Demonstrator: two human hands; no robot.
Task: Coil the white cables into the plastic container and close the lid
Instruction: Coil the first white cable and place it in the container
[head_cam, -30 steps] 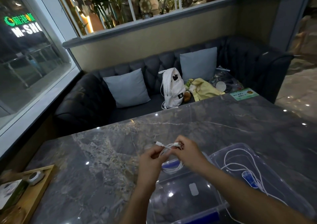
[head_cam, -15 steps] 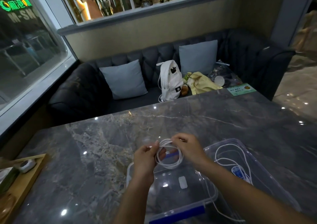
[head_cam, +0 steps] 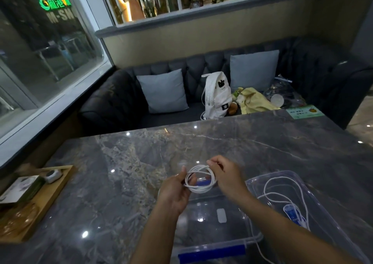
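Observation:
I hold a white cable (head_cam: 199, 180) wound into a small round coil, just above the far end of the clear plastic container (head_cam: 252, 238). My left hand (head_cam: 175, 191) pinches the coil's left side. My right hand (head_cam: 226, 175) grips its upper right edge. To the right lies the clear lid (head_cam: 302, 181), upside down, with a blue clip. A second white cable (head_cam: 282, 195) lies loose in long loops on that lid and trails off toward the near edge. The container has blue latches, and its inside looks bare apart from a small white label.
The grey marble table (head_cam: 141, 172) carries a wooden tray (head_cam: 46, 201) with small items at the left edge and a green card (head_cam: 304, 111) at the far right corner. Behind it stands a dark sofa with two cushions, a white backpack (head_cam: 217, 96) and yellow cloth.
The cable's loose plug end has been wound in, and the loops now form a wider, neater coil. Both hands stayed above the container while the camera swung slightly.

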